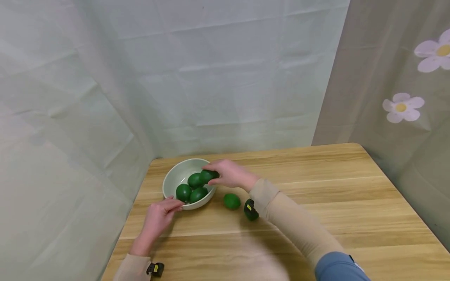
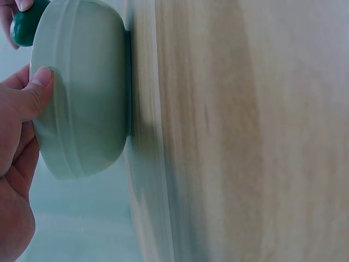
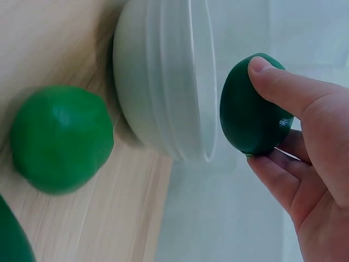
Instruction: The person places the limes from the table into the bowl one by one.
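Observation:
My right hand (image 1: 230,174) pinches a dark green lime (image 3: 248,112) between thumb and fingers, over the right rim of a pale green bowl (image 1: 172,177). Several more dark green limes (image 1: 183,192) lie inside the bowl. At the bowl's near left edge, my left hand (image 1: 159,217) grips the rim, its thumb on the outer wall in the left wrist view. A brighter green lime (image 1: 232,201) sits on the table to the right of the bowl. Beside it lies another dark one (image 3: 10,240), partly covered by the right wrist's camera in the head view.
The bowl stands near the far left corner of a wooden table (image 1: 316,187). Pale cloth (image 1: 225,86) hangs behind and to the left, and a flower-patterned curtain (image 1: 369,78) hangs on the right. Each wrist wears a small black camera (image 1: 156,269).

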{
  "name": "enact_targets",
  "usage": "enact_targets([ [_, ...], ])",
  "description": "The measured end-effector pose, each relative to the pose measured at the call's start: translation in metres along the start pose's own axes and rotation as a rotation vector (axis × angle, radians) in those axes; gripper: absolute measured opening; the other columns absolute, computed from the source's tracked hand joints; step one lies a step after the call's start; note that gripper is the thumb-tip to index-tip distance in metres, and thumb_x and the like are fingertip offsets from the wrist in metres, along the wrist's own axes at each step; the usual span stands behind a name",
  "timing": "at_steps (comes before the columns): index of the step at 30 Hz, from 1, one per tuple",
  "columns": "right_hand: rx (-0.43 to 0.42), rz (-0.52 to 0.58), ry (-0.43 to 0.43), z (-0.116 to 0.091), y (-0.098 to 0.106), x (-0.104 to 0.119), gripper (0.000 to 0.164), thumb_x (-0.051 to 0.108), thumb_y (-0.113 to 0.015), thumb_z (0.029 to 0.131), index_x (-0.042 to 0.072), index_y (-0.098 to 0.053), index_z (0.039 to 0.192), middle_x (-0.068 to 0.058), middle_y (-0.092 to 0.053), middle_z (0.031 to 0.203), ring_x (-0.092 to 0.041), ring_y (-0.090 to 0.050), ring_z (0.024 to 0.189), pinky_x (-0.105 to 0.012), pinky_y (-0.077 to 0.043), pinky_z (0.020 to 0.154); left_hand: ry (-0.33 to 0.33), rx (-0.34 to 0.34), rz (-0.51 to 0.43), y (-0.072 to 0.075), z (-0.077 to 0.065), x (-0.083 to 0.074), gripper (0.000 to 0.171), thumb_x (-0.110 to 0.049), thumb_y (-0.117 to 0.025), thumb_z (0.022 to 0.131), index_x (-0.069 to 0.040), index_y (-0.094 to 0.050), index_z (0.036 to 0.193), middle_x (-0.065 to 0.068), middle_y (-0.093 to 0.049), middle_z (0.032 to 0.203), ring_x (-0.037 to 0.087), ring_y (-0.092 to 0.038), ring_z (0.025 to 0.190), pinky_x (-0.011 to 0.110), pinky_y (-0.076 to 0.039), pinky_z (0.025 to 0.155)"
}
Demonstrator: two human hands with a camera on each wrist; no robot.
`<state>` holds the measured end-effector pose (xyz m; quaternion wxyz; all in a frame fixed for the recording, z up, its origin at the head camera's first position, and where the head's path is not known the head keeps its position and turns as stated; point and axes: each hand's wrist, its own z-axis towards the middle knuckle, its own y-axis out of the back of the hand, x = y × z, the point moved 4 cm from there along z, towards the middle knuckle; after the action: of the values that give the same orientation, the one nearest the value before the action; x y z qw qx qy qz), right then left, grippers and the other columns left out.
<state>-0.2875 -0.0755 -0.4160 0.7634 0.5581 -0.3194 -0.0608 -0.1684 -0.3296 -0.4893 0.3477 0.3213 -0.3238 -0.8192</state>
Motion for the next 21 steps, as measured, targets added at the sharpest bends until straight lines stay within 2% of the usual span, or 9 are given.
enact_targets([
  [8,0.068,-0.007,0.014,0.009,-0.012,0.009,0.061,0.03,-0.081,0.1,0.011,-0.059,0.154,-0.005,-0.066,0.147,-0.017,-0.062,0.133,-0.028,-0.05,0.116,-0.011,0.007,0.003,0.002,0.0,-0.003,0.026,0.007,-0.092,0.075,-0.008,-0.085,0.094,0.005,-0.082,0.094,0.035,-0.08,0.097,0.051,-0.064,0.091],
  [16,0.153,-0.138,-0.019,0.019,-0.022,0.018,0.059,0.029,-0.08,0.1,0.016,-0.06,0.154,-0.003,-0.066,0.147,-0.02,-0.064,0.132,-0.031,-0.053,0.113,-0.006,0.005,0.003,0.003,-0.002,-0.003,0.026,0.008,-0.093,0.074,-0.009,-0.085,0.094,0.005,-0.082,0.094,0.036,-0.08,0.097,0.051,-0.064,0.091],
  [21,0.174,-0.217,-0.044,0.023,-0.028,0.018,0.058,0.028,-0.083,0.098,0.017,-0.063,0.151,-0.005,-0.067,0.143,-0.023,-0.067,0.128,-0.035,-0.056,0.11,-0.008,0.008,0.003,0.002,-0.001,-0.006,0.025,0.007,-0.092,0.075,-0.008,-0.085,0.094,0.004,-0.082,0.093,0.036,-0.08,0.096,0.051,-0.065,0.091],
])
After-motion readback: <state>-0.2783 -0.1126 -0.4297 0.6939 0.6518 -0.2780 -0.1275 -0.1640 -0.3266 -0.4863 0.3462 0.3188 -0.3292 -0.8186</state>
